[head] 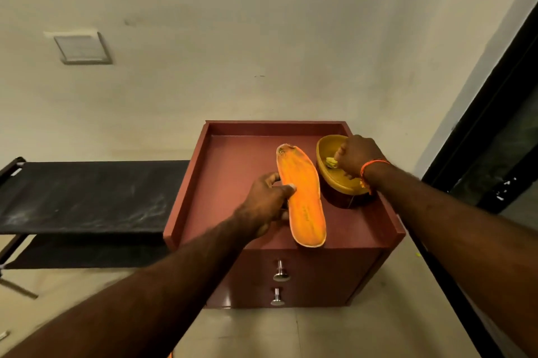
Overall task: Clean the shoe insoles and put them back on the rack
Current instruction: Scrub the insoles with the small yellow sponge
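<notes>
An orange shoe insole (302, 197) lies lengthwise on the top of a reddish-brown drawer cabinet (233, 171), its heel end at the front edge. My left hand (266, 203) grips the insole's left edge, thumb on top. To the right stands a yellow bowl (327, 150). My right hand (359, 156) is inside the bowl, fingers curled round a small pale yellow cloth or sponge (332, 162). An orange band circles that wrist.
A black two-tier fabric rack (87, 194) stands to the left of the cabinet against the wall. The cabinet has raised side and back rims and two drawers with metal knobs (281, 271). A dark door frame (495, 124) runs along the right. The floor is pale tile.
</notes>
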